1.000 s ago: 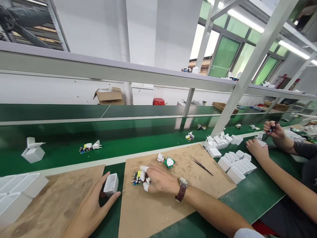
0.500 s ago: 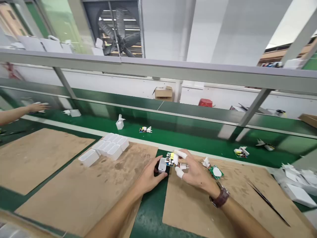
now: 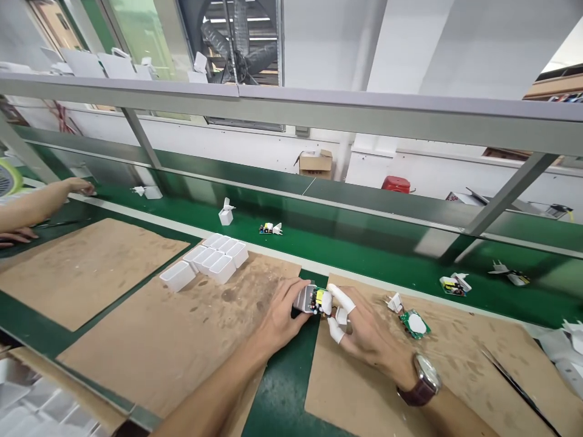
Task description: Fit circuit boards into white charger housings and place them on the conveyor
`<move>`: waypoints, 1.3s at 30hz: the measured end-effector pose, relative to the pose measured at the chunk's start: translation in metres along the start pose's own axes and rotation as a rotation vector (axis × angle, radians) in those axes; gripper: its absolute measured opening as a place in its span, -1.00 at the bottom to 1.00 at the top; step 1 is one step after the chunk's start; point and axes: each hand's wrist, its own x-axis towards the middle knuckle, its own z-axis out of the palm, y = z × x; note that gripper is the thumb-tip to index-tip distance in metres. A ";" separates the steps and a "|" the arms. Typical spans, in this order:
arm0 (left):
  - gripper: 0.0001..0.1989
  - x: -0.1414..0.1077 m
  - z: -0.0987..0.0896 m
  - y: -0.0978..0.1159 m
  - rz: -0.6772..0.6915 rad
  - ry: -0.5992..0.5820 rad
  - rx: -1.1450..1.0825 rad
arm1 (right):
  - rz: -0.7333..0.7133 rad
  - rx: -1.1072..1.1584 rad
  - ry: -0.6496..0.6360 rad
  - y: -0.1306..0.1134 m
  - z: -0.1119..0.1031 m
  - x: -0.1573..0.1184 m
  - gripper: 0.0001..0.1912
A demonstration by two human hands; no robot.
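Between the thumb and fingers of my left hand (image 3: 283,315) is a small white plastic case (image 3: 302,297), its open end facing right. My right hand (image 3: 362,328), with white finger covers on thumb and forefinger, grips a circuit board (image 3: 321,300) with a yellow transformer. The board's left edge meets the mouth of the case; how far it sits inside I cannot tell. A white plug piece (image 3: 341,317) hangs by the right fingers. Right of that hand, another green board (image 3: 415,324) with a white pad lies beside a white plug (image 3: 395,302).
Several white cases (image 3: 221,267) stand on the left cardboard sheet (image 3: 182,346). Tweezers (image 3: 519,385) lie on the right sheet. Boards with plugs (image 3: 455,284) rest along the green belt (image 3: 346,246). A co-worker's arm (image 3: 40,203) reaches in at far left. A box of white cases (image 3: 40,400) sits lower left.
The case in my left hand has tipped toward the board, and the two now meet at the opening. The camera view has shifted. The co-worker's second hand has come into view.
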 end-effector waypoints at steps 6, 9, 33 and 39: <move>-0.44 0.000 0.002 0.000 0.090 0.021 0.053 | 0.058 0.023 -0.051 0.000 0.004 -0.003 -0.11; -0.44 -0.001 0.003 0.001 0.115 0.011 0.068 | 0.058 0.004 -0.056 -0.001 0.004 -0.002 -0.13; -0.40 0.001 0.007 0.002 0.135 0.014 0.065 | 0.030 -0.081 -0.036 -0.002 0.005 -0.001 -0.13; -0.44 0.001 0.006 0.005 0.123 0.004 0.061 | 0.026 -0.081 -0.052 0.000 0.004 -0.002 -0.13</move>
